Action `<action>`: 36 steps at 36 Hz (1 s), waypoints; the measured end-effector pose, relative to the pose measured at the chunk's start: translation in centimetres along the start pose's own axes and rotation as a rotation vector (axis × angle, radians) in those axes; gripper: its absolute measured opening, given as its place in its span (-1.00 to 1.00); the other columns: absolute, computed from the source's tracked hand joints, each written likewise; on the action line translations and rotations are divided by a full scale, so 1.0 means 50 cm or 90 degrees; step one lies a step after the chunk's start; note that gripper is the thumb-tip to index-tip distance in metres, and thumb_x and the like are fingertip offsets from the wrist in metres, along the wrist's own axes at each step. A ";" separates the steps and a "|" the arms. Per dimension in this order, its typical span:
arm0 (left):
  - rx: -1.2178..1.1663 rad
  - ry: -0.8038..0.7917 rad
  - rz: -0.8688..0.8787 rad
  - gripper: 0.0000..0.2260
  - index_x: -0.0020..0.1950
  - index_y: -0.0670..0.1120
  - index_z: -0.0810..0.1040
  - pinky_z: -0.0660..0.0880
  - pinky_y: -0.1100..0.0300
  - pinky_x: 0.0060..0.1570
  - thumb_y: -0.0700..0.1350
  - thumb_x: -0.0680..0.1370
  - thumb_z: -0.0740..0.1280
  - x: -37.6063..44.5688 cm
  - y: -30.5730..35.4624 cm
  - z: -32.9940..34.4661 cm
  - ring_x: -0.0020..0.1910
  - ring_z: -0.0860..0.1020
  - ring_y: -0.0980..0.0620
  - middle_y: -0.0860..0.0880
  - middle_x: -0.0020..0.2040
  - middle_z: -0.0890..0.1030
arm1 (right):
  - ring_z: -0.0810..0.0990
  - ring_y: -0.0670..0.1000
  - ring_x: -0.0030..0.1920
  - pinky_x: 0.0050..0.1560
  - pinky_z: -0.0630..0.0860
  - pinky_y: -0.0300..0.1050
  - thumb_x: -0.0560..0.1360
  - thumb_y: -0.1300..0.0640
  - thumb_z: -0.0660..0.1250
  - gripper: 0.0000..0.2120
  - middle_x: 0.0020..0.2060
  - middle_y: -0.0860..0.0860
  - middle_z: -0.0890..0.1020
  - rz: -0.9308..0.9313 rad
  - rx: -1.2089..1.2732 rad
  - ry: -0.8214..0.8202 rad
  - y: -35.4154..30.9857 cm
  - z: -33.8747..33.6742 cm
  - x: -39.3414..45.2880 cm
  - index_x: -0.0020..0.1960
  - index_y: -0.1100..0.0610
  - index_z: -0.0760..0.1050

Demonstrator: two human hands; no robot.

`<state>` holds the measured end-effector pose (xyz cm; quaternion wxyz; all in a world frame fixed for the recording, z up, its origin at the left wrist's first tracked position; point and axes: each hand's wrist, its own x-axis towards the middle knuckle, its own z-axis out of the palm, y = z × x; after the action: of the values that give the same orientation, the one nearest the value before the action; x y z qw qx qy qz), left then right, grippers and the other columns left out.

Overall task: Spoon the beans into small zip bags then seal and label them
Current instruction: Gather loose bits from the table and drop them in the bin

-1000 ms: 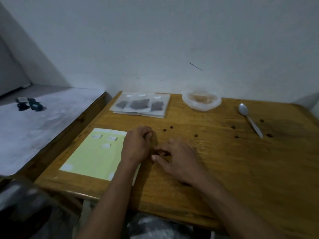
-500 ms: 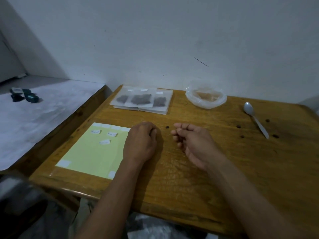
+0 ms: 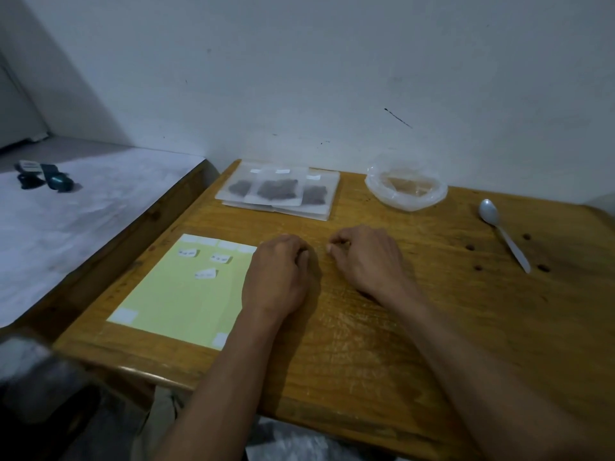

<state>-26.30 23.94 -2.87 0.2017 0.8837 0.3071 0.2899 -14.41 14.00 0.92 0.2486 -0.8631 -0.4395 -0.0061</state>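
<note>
Three filled, labelled zip bags (image 3: 278,189) lie on a stack of flat bags at the table's far left. A rolled-down clear plastic bag (image 3: 406,189) sits at the back, its contents unclear. Right of it lies a metal spoon (image 3: 502,234), with several loose beans (image 3: 470,247) scattered beside it. A green sheet (image 3: 173,301) carries three small white labels (image 3: 220,258). My left hand (image 3: 279,274) rests on the table as a fist at the sheet's right edge; anything inside it is hidden. My right hand (image 3: 366,257) lies palm down beside it, fingertips pinched together on the wood.
The wooden table (image 3: 366,344) meets a white wall at the back. To the left is a lower pale surface (image 3: 83,227) with a dark teal object (image 3: 50,179) on it. Dark cloth shows below the table's front edge.
My right hand turned from palm up to palm down and set its fingertips where a loose bean lay. The beans near my hands are gone from sight. My left fist stayed put.
</note>
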 end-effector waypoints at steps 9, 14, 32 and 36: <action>0.010 0.000 0.008 -0.85 0.00 -0.02 0.64 0.53 0.00 0.03 -0.14 0.59 0.27 0.001 -0.003 0.004 -0.02 0.56 0.03 0.07 -0.03 0.65 | 0.63 0.06 -0.11 -0.21 0.52 -0.11 0.60 0.00 0.32 -0.81 -0.21 -0.03 0.65 0.050 0.067 -0.006 -0.005 0.007 0.004 -0.10 0.07 0.61; 0.006 -0.003 0.011 -0.85 0.02 -0.03 0.65 0.52 0.05 0.07 -0.15 0.59 0.28 -0.001 0.000 -0.001 0.01 0.56 0.04 0.06 0.01 0.65 | 0.33 -0.03 -0.50 -0.55 0.18 -0.22 0.59 0.19 0.22 -0.81 -0.41 0.08 0.39 0.384 0.802 -0.062 0.014 -0.048 0.008 -0.14 0.23 0.53; 0.012 -0.024 -0.034 -0.85 0.08 -0.01 0.64 0.52 0.06 0.10 -0.12 0.61 0.29 -0.002 0.010 -0.009 0.10 0.54 0.03 0.07 0.08 0.64 | 0.65 0.09 0.07 -0.08 0.44 -0.12 0.58 -0.03 0.34 -0.78 0.04 0.01 0.71 0.088 0.021 -0.009 0.024 -0.016 0.031 0.09 0.05 0.69; 0.013 -0.024 -0.032 -0.85 0.09 -0.01 0.64 0.51 0.09 0.10 -0.12 0.61 0.28 -0.002 0.011 -0.009 0.10 0.54 0.04 0.08 0.09 0.64 | 0.64 0.10 0.08 -0.12 0.41 -0.11 0.58 -0.05 0.35 -0.78 0.05 0.01 0.71 0.073 -0.002 0.002 0.028 -0.003 0.036 0.11 0.01 0.69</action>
<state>-26.42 23.53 -2.26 0.2057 0.8829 0.3282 0.2653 -12.19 14.62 0.86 0.2482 -0.8872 -0.3888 0.0059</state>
